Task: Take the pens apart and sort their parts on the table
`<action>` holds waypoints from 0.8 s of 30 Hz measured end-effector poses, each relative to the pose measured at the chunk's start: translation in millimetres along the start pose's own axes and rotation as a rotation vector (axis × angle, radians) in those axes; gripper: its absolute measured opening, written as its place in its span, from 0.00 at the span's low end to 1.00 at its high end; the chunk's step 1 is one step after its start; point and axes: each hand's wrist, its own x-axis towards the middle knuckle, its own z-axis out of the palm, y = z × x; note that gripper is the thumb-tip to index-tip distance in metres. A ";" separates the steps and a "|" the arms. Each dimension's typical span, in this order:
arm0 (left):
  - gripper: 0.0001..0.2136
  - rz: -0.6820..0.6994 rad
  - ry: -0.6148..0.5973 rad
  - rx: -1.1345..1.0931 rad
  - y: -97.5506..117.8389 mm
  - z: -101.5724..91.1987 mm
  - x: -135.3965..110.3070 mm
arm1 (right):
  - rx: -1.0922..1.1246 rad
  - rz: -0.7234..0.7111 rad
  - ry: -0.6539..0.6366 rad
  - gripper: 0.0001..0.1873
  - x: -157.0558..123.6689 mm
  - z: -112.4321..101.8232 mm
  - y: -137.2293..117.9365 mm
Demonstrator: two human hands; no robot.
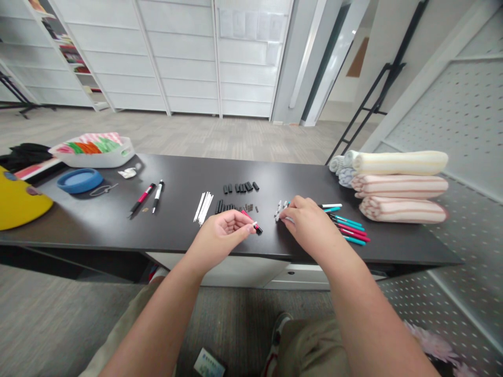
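My left hand is closed around a red pen barrel with a black tip, held just above the dark table. My right hand rests palm down on the table with its fingers curled over small white and grey pen parts. To its right lies a row of teal and red pen barrels. White ink refills lie left of my left hand. Black pen caps and grips sit in two groups behind it.
Two finished pens, red and black-white, lie left of centre. A blue round lid, a white basket of coloured items and a yellow object sit far left. Rolled striped towels are stacked far right.
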 end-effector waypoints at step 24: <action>0.10 0.002 0.002 0.024 -1.4 -1.4 -0.5 | -0.011 -0.006 -0.068 0.10 -1.9 -12.0 -6.9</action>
